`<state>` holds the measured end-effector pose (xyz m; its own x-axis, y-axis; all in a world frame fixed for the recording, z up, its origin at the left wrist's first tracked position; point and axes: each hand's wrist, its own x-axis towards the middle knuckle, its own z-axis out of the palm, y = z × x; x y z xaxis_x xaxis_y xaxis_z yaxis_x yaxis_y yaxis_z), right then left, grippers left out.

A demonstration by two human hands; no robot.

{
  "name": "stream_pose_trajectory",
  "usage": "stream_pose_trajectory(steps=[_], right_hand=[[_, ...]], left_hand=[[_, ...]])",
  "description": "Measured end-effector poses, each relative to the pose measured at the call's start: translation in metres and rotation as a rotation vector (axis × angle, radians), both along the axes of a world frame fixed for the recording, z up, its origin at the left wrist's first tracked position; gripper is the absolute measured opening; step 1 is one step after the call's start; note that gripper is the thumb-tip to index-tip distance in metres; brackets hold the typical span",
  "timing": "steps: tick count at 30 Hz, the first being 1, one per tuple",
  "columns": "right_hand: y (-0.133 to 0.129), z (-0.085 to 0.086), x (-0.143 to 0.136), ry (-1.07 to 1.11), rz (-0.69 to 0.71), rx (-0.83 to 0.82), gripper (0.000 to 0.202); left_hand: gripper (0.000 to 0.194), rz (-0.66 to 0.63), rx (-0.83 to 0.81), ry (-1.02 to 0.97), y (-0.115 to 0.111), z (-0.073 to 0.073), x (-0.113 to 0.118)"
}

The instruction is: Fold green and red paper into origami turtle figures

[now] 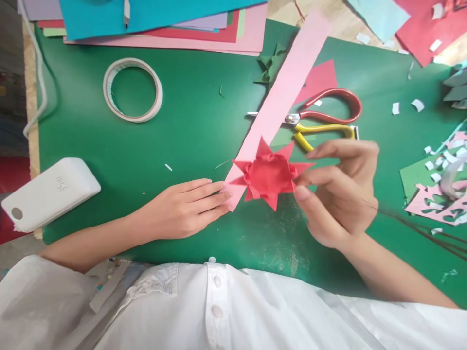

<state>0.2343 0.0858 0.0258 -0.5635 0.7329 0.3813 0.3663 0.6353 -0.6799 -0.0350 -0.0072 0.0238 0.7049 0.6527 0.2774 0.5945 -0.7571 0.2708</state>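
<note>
A red folded paper star (269,176) with several points is pinched at its right edge between the thumb and index finger of my right hand (337,189). It is over the lower part of a long pink paper strip (280,87), which slants up to the right. My left hand (195,206) lies palm down, fingers stretched out, its fingertips on the lower end of the strip. Scissors with red and yellow handles (328,114) lie partly under the strip, their tip showing on its left side.
A tape roll (158,97) and a white power bank (53,194) are on the left of the green mat (197,136). Coloured sheets (164,19) with a pencil are at the top. A green paper piece (270,65) and paper scraps (418,105) lie farther right.
</note>
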Motion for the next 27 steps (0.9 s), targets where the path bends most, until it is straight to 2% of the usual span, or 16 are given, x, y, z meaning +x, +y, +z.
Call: stream_pose_trajectory(steps=[3,5,13,21,27], right_hand=[[-0.024,-0.003,0.016,-0.024,0.019,-0.225,0.008],[-0.035,-0.006,0.024,-0.048,0.024,-0.266,0.007],[-0.049,-0.008,0.031,-0.236,0.012,-0.092,0.009],[-0.052,-0.006,0.032,-0.344,0.086,-0.05,0.007],[-0.054,-0.006,0.029,-0.37,0.088,-0.009,0.009]], left_hand=[[0.027,-0.002,-0.003,-0.031,-0.001,-0.004,0.001],[0.027,-0.017,-0.009,-0.043,0.001,-0.007,0.001],[0.025,-0.058,-0.057,-0.116,0.004,-0.009,-0.004],[0.025,-0.059,-0.091,-0.106,0.006,-0.008,-0.005],[0.031,-0.06,-0.101,-0.039,0.004,-0.007,-0.006]])
